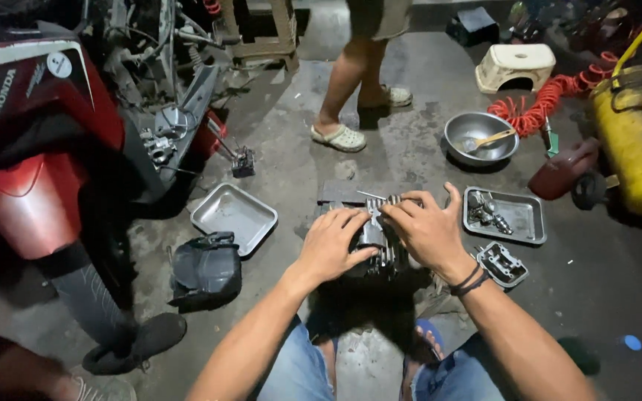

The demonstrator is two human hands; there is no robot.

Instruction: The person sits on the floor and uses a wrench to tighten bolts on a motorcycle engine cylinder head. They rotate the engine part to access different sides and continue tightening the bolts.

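Observation:
Both my hands rest on a finned metal engine cylinder (377, 239) that sits on the concrete floor between my knees. My left hand (334, 243) grips its left side, fingers curled over the top. My right hand (426, 226) covers its right side, fingertips pinching at the top fins near a thin metal rod (371, 196). A dark band circles my right wrist. Much of the cylinder is hidden under my hands.
An empty metal tray (234, 215) and a black plastic part (206, 269) lie left. A tray with small parts (505, 214) and an engine cover (501, 263) lie right. Behind: steel bowl (481, 137), red coiled hose (551, 96), yellow compressor tank (637, 141), red motorcycle (46, 148), a standing person's legs (354, 82).

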